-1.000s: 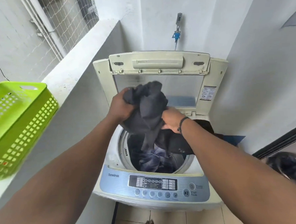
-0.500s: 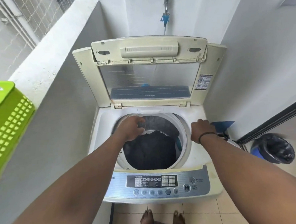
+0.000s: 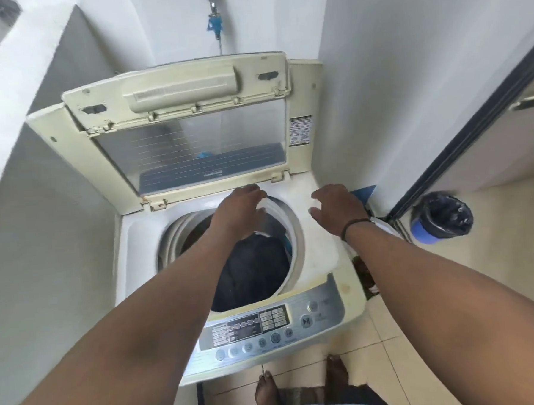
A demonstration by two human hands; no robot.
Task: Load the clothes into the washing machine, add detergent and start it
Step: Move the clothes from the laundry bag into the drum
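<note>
Both hands have come up out of the drum since half a second ago. Left hand [image 3: 240,211] hovers over the back rim of the washing machine [image 3: 137,240], fingers loosely extended, holding nothing. Right hand [image 3: 338,206] is spread over the right top deck, empty. Dark clothes [image 3: 257,271] sit inside the drum. Lid [image 3: 180,114] stands open; control panel [image 3: 266,326] untouched.

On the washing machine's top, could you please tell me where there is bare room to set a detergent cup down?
The white deck left of the drum opening is bare, bordered by the raised lid behind and the control panel in front. The back right corner is crowded: the right hand hovers there, and the left hand is over the drum's dark clothes.
</note>
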